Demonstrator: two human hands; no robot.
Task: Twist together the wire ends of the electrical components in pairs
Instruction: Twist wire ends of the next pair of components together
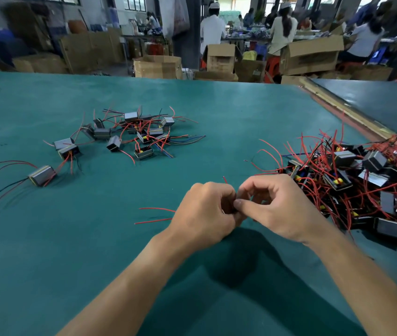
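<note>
My left hand point(204, 212) and my right hand point(277, 209) meet above the middle of the green table point(229, 112), fingers curled. Between their fingertips they pinch the wires of a small component that the hands mostly hide. Two red wires point(155, 215) stick out to the left from under my left hand, and a short red wire end point(224, 179) pokes up behind the fingers. A dense pile of grey components with red wires point(362, 178) lies to the right. A looser group of the same components point(132, 134) lies at the far left.
One component point(42, 175) with red and black wires lies apart at the left. A second table point(374, 100) with a wooden edge adjoins at the right. Cardboard boxes point(158, 66) and several people stand beyond the table's far edge.
</note>
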